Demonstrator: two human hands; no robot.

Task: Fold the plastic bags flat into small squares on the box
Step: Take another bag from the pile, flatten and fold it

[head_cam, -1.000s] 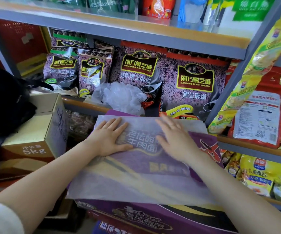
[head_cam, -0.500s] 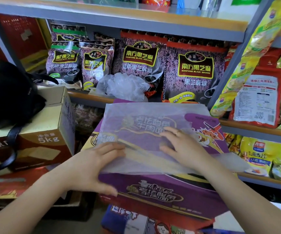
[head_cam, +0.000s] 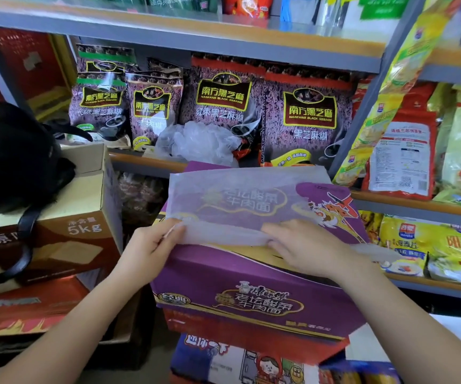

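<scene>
A thin, translucent white plastic bag (head_cam: pixel 240 200) lies flat on the glossy purple noodle box (head_cam: pixel 251 297) — left hand (head_cam: pixel 147 248) pinching its near fold, right hand (head_cam: pixel 307 245) curled round that fold — under "NANFANG BLACK SESAME" pouches (head_cam: pixel 308 117).

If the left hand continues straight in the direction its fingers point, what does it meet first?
Probably the right hand: the left hand points rightward along the plastic bag near edge. Depth is uncertain.
</scene>
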